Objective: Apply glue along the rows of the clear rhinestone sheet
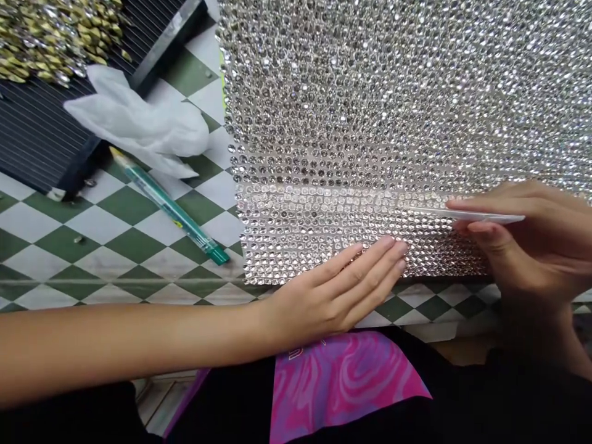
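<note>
A large sheet of silver rhinestones in tight rows (351, 123) fills the upper right of the view, with a paler, flattened band of stones (314, 203) across its lower part. My left hand (337, 290) lies with its fingertips on the sheet's lower edge, holding nothing. My right hand (518, 240) pinches a thin white plastic strip (472, 214) between thumb and fingers. The strip's far end rests against the stones along the band. Part of the sheet is hidden under my right hand.
On the green-and-white checkered floor (129, 246) lie a green pen (171, 206) and a crumpled white plastic bag (139, 117). A black ribbed tray (41, 129) holds a heap of gold stones (55, 37). A pink marbled cloth (342, 385) lies on my black clothing (485, 394).
</note>
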Tool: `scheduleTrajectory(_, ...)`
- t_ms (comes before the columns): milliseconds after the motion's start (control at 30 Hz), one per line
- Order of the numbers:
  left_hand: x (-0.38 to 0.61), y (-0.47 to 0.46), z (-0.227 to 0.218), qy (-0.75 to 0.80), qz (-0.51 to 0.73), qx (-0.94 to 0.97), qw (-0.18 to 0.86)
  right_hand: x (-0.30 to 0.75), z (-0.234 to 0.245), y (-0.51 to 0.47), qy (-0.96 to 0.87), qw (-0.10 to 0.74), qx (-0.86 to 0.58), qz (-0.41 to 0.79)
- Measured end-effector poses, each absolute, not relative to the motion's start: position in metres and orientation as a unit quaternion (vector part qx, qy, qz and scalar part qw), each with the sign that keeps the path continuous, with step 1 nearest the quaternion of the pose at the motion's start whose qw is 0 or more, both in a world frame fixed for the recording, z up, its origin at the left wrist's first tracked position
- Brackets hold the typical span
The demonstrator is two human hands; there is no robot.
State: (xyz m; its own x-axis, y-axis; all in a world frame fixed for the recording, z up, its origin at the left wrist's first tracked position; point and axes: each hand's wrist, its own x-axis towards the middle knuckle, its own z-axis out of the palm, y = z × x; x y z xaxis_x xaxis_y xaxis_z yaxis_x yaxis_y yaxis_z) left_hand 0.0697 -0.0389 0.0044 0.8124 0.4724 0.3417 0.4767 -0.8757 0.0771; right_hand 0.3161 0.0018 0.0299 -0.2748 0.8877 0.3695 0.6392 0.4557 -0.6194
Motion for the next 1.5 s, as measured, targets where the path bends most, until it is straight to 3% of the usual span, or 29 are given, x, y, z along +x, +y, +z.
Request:
scheduleTrajectory(300,0.0695,-0.0388,0.0049,-0.253,-0.182,-0.950,0.006,0.3211,0.0335,-0.0002,-0.797,0.286,-0.502,0.174)
scheduleTrajectory(867,0.0695,-0.0384,0.0058,-0.255,-0.197,-0.946,-0.026,0.3180,0.0359,-0.0004,-0.801,0.289,-0.502,0.153)
scheduleTrajectory(1500,0.0696,-0.0376,0.0056,-0.245,-0.179,-0.953,0.024,0.3216,0.0345,-0.0016,-0.786,0.310,-0.517,0.139)
